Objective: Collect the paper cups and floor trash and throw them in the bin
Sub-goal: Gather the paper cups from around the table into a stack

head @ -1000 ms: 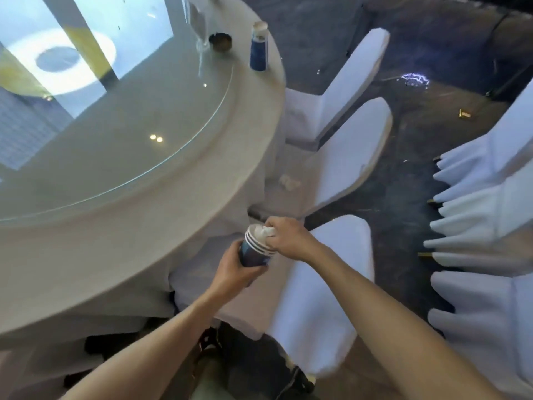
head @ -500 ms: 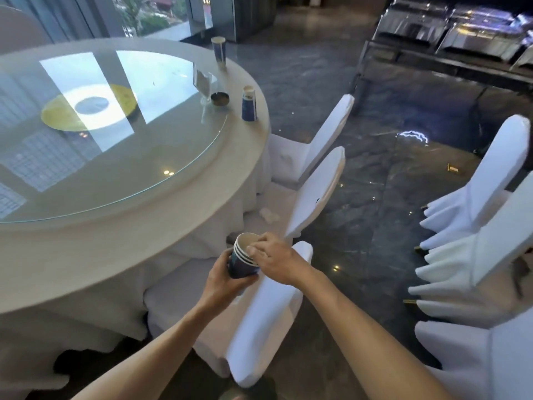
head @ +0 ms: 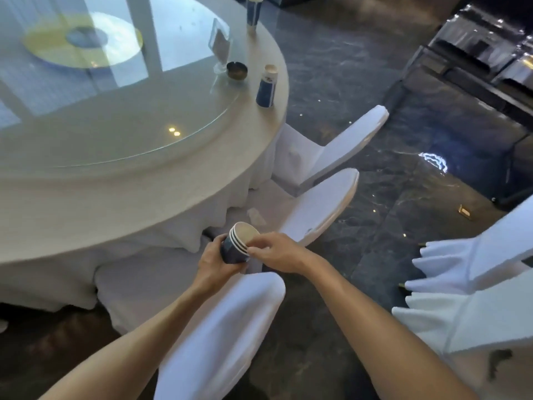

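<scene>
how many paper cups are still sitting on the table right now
2. One blue paper cup stands near the table's right edge beside the ashtray; another cup stands farther back along that edge, cut off by the frame top. More may sit out of view.

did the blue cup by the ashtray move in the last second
No. The blue cup stands right of the ashtray at the table edge as before; only the camera shifted.

Nested stack of blue paper cups point(head: 235, 248) between the fingers point(head: 261, 251): matt. Beyond them, round desk under white cloth point(head: 86, 215) with glossy glass top point(head: 115, 111). Dark polished stone floor point(head: 360, 88): reflective.
</scene>
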Available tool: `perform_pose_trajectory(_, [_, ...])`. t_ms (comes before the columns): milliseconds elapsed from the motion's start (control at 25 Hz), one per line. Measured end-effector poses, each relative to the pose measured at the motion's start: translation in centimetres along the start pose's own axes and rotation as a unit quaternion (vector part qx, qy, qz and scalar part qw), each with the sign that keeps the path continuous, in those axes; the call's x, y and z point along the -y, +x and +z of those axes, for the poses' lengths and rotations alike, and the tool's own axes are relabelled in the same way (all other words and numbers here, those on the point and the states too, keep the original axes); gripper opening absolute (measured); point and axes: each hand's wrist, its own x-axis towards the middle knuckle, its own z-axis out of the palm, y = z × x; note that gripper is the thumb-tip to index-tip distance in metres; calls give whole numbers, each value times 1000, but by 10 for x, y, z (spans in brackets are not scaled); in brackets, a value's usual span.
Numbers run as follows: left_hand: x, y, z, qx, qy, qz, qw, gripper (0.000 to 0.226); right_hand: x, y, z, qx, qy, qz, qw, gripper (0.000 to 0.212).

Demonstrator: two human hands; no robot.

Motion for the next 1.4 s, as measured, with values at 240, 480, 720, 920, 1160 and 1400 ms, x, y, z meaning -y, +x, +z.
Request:
perform_pose_trajectory(240, [-17, 34, 7, -70, -24, -62, 995, 81, -31, 68, -54, -25, -108, -8, 994, 49])
perform_pose_trajectory(480, [-32, 61, 10, -130, -17, -120, 984, 76, -51, 140, -92, -84, -271, -44, 958, 74])
perform_pose_trajectory(720, [-58, 88, 47, -204, -70, -176, 960, 76, -87, 212, -127, -3, -370, -89, 925, 88])
perform_pose_trajectory(920, [-72, 108, 98, -294, -106, -220, 924, 85, -128, 275, -137, 83, -394, -123, 907, 97])
perform_pose_trajectory(1160, [-51, 156, 138, -325, -131, -250, 903, 91, -162, 345, -100, 144, -437, -173, 871, 103])
perform_pose_trajectory(1400, [14, 208, 154, -316, -126, -269, 901, 85, -210, 421, -37, 195, -452, -141, 859, 100])
